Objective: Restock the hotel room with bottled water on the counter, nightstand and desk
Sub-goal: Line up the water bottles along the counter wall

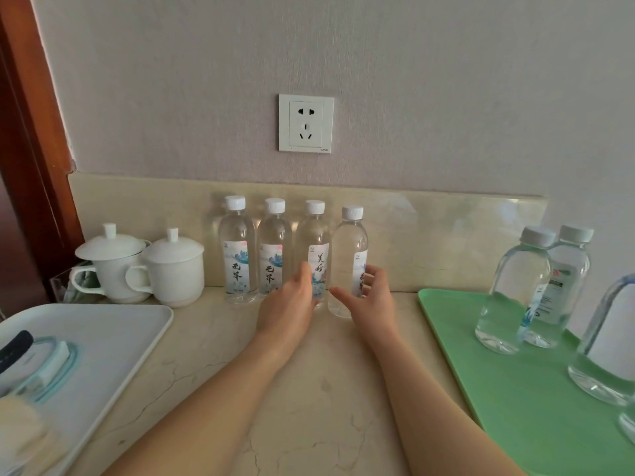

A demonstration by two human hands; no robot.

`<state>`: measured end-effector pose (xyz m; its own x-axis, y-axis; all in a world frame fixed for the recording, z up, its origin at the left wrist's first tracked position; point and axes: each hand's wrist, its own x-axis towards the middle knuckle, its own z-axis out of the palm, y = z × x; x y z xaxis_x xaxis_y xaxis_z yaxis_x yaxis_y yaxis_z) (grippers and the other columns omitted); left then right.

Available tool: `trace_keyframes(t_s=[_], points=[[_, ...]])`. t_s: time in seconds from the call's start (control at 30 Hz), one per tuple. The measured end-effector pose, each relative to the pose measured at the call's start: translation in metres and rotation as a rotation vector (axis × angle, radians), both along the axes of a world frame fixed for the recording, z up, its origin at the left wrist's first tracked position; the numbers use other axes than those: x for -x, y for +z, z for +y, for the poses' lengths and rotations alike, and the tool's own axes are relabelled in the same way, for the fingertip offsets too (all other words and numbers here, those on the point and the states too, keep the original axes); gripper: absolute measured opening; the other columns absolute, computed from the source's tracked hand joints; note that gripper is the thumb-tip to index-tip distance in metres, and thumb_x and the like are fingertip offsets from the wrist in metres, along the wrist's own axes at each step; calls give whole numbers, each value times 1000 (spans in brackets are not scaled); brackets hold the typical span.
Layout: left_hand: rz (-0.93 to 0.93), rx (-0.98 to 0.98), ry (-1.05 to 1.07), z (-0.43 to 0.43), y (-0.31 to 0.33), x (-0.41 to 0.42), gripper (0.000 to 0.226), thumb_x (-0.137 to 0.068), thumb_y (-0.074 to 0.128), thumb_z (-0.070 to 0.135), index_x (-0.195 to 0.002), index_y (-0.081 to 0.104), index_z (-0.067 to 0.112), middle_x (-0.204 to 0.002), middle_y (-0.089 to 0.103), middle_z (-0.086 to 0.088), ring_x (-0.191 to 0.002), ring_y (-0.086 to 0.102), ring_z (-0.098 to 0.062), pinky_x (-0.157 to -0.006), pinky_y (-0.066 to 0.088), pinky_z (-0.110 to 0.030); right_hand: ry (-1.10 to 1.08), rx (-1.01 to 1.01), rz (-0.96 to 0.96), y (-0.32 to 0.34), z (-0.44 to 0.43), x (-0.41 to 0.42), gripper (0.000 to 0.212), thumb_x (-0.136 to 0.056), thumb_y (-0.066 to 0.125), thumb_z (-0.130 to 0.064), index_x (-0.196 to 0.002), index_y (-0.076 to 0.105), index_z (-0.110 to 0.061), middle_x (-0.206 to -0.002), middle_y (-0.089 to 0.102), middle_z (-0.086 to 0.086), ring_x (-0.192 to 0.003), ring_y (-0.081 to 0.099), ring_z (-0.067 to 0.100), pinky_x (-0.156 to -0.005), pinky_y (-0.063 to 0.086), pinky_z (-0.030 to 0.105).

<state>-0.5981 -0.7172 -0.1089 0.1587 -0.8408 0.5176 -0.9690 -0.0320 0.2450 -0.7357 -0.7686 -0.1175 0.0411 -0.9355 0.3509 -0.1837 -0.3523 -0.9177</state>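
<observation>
Several clear water bottles with white caps stand in a row on the marble counter (309,365) against the backsplash. My left hand (288,304) reaches in front of the third bottle (314,242), and its straight fingers touch the bottle's lower label. My right hand (369,297) lies around the foot of the rightmost bottle (350,249). The thumb points across the front and the fingers are spread loosely along the bottle's right side, not closed on it. Both forearms stretch over the counter.
A green tray (488,379) at the right holds several larger water bottles (519,286). Two white lidded cups (144,266) stand at the left beside the row. A white tray (113,331) with a dark device lies at the front left. A wall socket (305,123) sits above.
</observation>
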Motion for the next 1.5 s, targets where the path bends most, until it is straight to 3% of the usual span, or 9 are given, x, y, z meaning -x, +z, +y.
trace_keyframes(t_s=[0.2, 0.4, 0.7, 0.77, 0.9, 1.03, 1.23, 1.37, 1.5], points=[[23, -11, 13, -5, -3, -6, 23, -96, 49, 4, -114, 37, 12, -95, 63, -9, -79, 65, -34, -60, 50, -43, -62, 41, 65, -3, -8, -10, 68, -71, 87, -32, -123, 44, -23, -116, 61, -4, -102, 61, 15, -87, 50, 31], [12, -38, 11, -4, -3, -6, 24, -97, 47, 2, -117, 37, 10, -97, 63, -11, -82, 66, -37, -57, 42, -42, -117, 71, 98, -2, -11, -21, 66, -70, 86, -38, -113, 37, -29, -109, 59, -7, -97, 60, 14, -74, 42, 25], [45, -6, -24, -2, -2, -9, 23, -97, 47, 7, -115, 36, 13, -93, 63, -9, -81, 64, -34, -64, 52, -45, -94, 33, 113, 2, -24, -19, 72, -67, 88, -38, -115, 38, -22, -114, 59, 1, -101, 62, 19, -86, 51, 38], [44, -1, -31, 0, -3, -10, 20, -98, 47, 10, -114, 36, 14, -91, 63, -8, -81, 63, -33, -65, 53, -45, -56, 12, 85, 3, -23, -17, 76, -66, 88, -38, -121, 39, -20, -113, 59, -3, -101, 62, 16, -87, 51, 35], [58, 28, -42, 1, -4, -13, 16, -97, 49, 11, -108, 38, 17, -92, 63, -5, -80, 63, -31, -65, 53, -43, 16, -17, 81, 1, -22, -10, 62, -78, 75, -17, -131, 44, -17, -106, 60, -11, -96, 63, 8, -78, 47, 21], [61, 48, -46, 2, -4, -15, 16, -96, 50, 12, -107, 39, 17, -93, 63, -3, -80, 63, -29, -64, 52, -41, 4, -11, 128, 0, -23, -4, 51, -80, 75, -14, -126, 54, -15, -114, 65, -3, -97, 62, 14, -82, 47, 26], [60, 77, -52, -1, -8, -16, 18, -95, 51, 12, -105, 38, 19, -90, 64, -2, -78, 63, -29, -62, 53, -41, -50, 28, 158, 0, -23, -6, 49, -78, 79, -19, -121, 55, -17, -112, 66, -3, -101, 61, 15, -81, 45, 26], [84, 88, -68, 1, -9, -17, 21, -94, 55, 17, -106, 38, 21, -94, 63, 1, -81, 62, -27, -63, 51, -38, -47, 17, 151, -1, -21, -6, 48, -78, 79, -19, -119, 54, -17, -113, 65, -1, -101, 62, 16, -89, 50, 34], [56, 289, -35, 9, 1, -20, 30, -87, 69, 23, -96, 41, 17, -90, 57, -1, -79, 59, -28, -59, 41, -33, -48, 18, 153, 0, -20, -6, 50, -78, 79, -20, -121, 53, -17, -115, 65, -1, -103, 61, 17, -91, 49, 36]])
